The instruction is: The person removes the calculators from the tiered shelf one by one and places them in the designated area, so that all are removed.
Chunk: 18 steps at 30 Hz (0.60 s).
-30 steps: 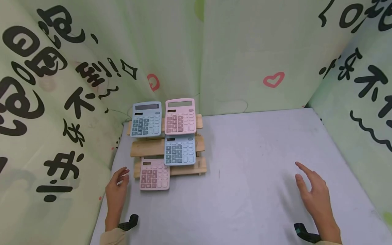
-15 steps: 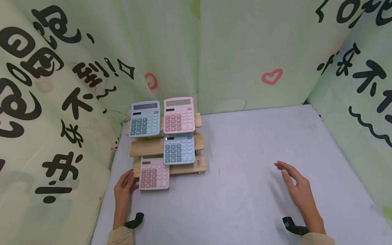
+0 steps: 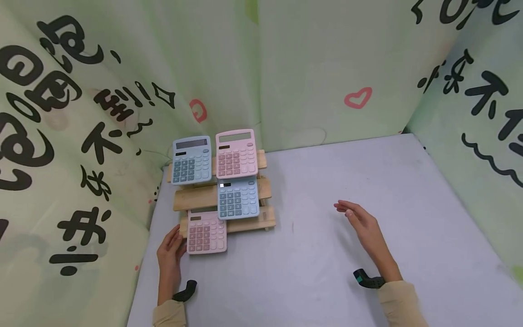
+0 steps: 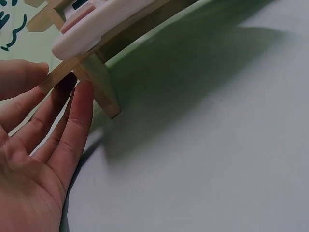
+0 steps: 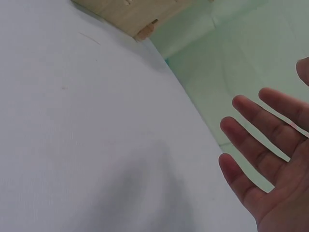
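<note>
A tiered wooden rack (image 3: 195, 198) stands at the left of the table. On it rest a blue calculator (image 3: 192, 161) and a pink calculator (image 3: 236, 154) at the top, a second blue calculator (image 3: 239, 197) in the middle right, and a second pink calculator (image 3: 207, 231) at the lower left. My left hand (image 3: 169, 256) pinches the rack's lower left corner. In the left wrist view its thumb (image 4: 24, 77) lies at the slat's edge, its fingers (image 4: 72, 130) underneath. Over the table to the right hovers my right hand (image 3: 365, 229), fingers extended and holding nothing.
The white table (image 3: 310, 272) ends at a green curtain (image 3: 302, 77) printed with black writing and hearts. Curtain also hangs close at both sides. A black band (image 3: 185, 290) sits on my left wrist and another (image 3: 367, 279) on my right.
My left hand has moved right to the rack's lower left corner and taken hold of it. My right hand has travelled left towards the rack. The rack and calculators keep their arrangement.
</note>
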Tool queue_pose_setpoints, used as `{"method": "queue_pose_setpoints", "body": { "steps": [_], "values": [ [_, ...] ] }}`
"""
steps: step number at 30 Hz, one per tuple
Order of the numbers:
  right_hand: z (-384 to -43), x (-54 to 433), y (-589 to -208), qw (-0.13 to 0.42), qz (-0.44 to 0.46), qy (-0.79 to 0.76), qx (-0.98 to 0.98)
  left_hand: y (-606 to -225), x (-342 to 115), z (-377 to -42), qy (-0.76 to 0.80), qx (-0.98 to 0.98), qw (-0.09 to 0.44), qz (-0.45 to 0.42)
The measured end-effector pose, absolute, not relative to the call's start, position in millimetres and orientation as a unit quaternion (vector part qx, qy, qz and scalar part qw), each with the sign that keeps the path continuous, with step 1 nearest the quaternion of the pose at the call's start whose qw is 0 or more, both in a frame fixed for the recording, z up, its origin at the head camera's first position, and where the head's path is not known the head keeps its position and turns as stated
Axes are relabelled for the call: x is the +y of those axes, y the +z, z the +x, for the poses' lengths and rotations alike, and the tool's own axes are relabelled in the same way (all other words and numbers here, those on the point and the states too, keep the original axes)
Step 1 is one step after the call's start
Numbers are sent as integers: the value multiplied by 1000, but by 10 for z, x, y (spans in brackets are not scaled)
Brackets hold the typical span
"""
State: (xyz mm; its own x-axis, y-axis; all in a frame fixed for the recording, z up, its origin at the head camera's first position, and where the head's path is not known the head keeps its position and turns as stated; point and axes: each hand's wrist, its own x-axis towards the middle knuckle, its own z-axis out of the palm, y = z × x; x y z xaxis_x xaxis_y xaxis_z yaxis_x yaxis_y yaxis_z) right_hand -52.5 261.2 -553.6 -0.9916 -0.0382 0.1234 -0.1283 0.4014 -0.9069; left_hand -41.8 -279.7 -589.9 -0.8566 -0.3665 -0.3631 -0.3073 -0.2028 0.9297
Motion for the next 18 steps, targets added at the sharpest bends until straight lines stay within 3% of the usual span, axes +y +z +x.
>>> {"method": "queue_pose_setpoints", "body": {
  "steps": [8, 18],
  "values": [
    [-855, 2437, -5553, 7, 95, 609, -788, -5949, -2820, -474, -745, -605, 24, 280],
    [-1389, 2281, -5432, -115, 114, 698, -698, -5946, -2843, -471, -771, -577, 7, 268]
  ]
}}
